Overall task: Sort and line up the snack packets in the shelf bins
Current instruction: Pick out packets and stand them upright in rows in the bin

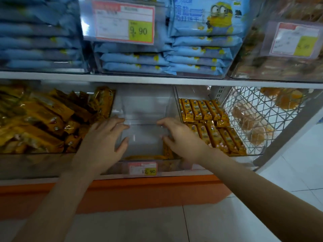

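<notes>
My left hand (104, 135) and my right hand (178, 135) hold the two sides of a clear plastic bin (145, 123) in the middle of the lower shelf, fingers over its rim and thumbs in front. This bin is nearly empty, with a few yellow packets (146, 157) lying at its front bottom. Left of it, a bin holds a jumbled heap of yellow snack packets (43, 119). On the right, small yellow packets (208, 119) stand lined up in rows.
Stacked blue biscuit packs (192, 55) fill clear bins on the shelf above, behind a 9.90 price tag (124, 21). A 12.90 tag (143, 169) hangs below the middle bin. A wire basket (248, 117) of buns stands at the right. White floor tiles lie below.
</notes>
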`<action>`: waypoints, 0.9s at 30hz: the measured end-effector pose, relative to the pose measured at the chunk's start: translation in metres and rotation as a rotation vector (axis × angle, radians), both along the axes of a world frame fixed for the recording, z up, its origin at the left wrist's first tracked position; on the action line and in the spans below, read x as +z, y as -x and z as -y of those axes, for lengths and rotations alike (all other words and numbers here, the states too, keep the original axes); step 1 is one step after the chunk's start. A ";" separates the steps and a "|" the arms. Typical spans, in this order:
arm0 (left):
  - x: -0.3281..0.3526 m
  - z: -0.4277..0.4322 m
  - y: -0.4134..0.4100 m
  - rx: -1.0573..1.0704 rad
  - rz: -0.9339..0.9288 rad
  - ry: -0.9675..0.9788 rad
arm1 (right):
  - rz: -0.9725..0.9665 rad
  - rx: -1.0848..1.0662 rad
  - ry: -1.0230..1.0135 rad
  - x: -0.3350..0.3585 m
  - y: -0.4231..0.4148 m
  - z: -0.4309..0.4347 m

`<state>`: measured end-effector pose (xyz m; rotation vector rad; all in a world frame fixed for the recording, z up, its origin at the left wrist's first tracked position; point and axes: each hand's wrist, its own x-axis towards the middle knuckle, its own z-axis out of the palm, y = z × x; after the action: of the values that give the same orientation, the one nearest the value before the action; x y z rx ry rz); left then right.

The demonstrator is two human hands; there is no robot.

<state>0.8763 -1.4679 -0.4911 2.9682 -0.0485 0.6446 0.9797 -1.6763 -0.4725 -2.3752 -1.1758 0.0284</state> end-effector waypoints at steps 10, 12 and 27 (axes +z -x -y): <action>-0.009 -0.022 0.016 -0.072 -0.039 -0.044 | -0.484 0.176 0.670 -0.030 -0.027 -0.070; -0.011 -0.023 0.015 -0.085 -0.034 -0.029 | -0.510 0.167 0.642 -0.031 -0.031 -0.072; -0.003 -0.012 0.015 0.038 0.003 0.507 | -0.686 -0.174 -0.529 0.010 0.010 -0.069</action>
<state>0.8609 -1.4562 -0.4941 2.4841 0.1494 0.5636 0.9693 -1.6069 -0.4621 -1.7641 -0.5543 0.3900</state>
